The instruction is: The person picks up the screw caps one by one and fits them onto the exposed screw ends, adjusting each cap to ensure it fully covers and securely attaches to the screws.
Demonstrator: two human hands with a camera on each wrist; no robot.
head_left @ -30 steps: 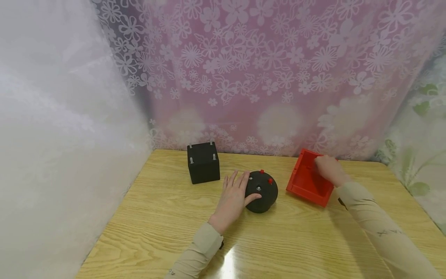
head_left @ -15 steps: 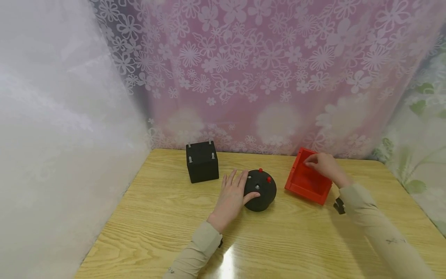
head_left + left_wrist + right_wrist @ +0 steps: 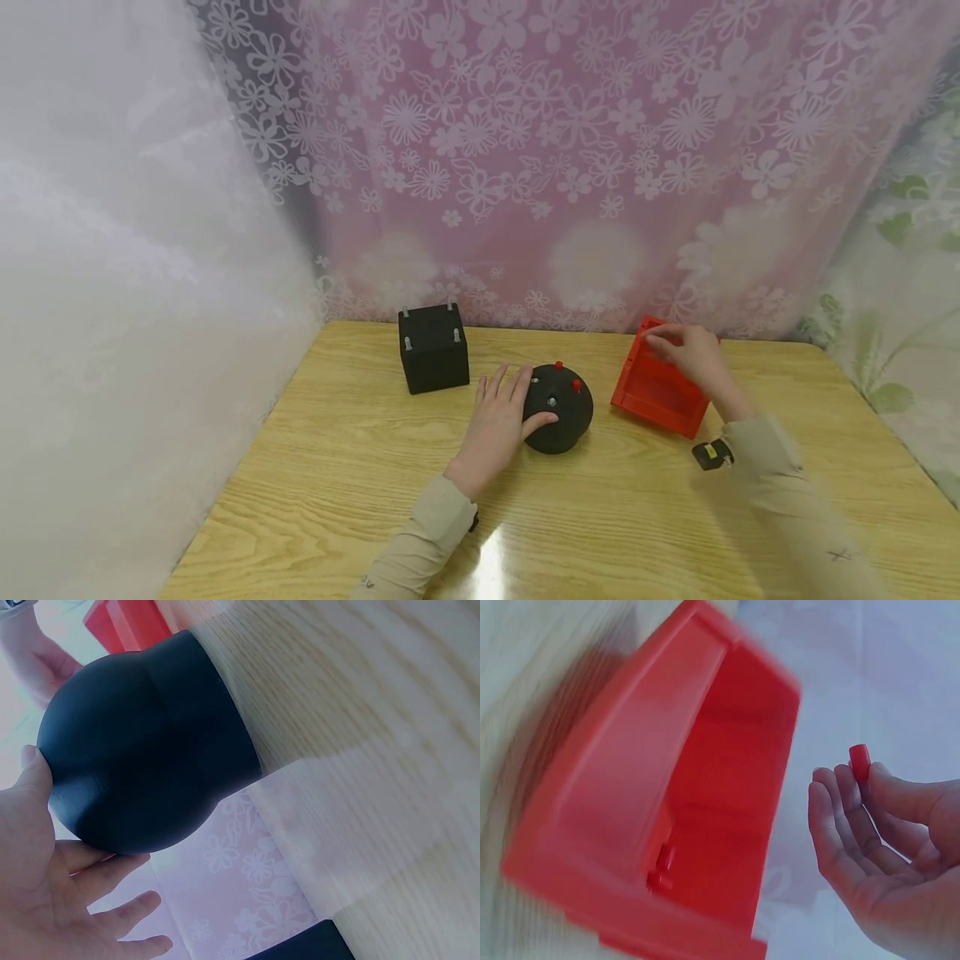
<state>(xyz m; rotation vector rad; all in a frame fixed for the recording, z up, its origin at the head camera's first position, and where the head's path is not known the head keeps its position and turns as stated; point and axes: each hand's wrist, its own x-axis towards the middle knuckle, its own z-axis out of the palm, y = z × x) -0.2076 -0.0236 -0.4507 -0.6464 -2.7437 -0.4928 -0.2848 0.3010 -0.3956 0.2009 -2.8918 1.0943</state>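
My left hand (image 3: 491, 437) rests on the left side of a black round stand (image 3: 562, 429), its thumb over the top edge and fingers spread fairly straight. On the flat top are pale metal pins and two red caps (image 3: 577, 385). The left wrist view shows the stand's bulging side (image 3: 142, 750), with the ring and little fingers off it. My right hand (image 3: 693, 358) is over the red bin (image 3: 630, 400). In the right wrist view its thumb and fingertips pinch a small red cylindrical cap (image 3: 860, 762). More small red pieces (image 3: 665, 859) lie inside the bin.
A black cube (image 3: 435, 367) with metal pins at its top corners stands at the back left. Everything is on a wooden table (image 3: 337, 483). A pink flowered curtain (image 3: 487, 167) hangs behind, and pale sheeting (image 3: 150, 292) is at the left.
The right hand has risen from inside the bin and shifted left, with a small red cap in its fingertips. The left hand stays on the round stand.
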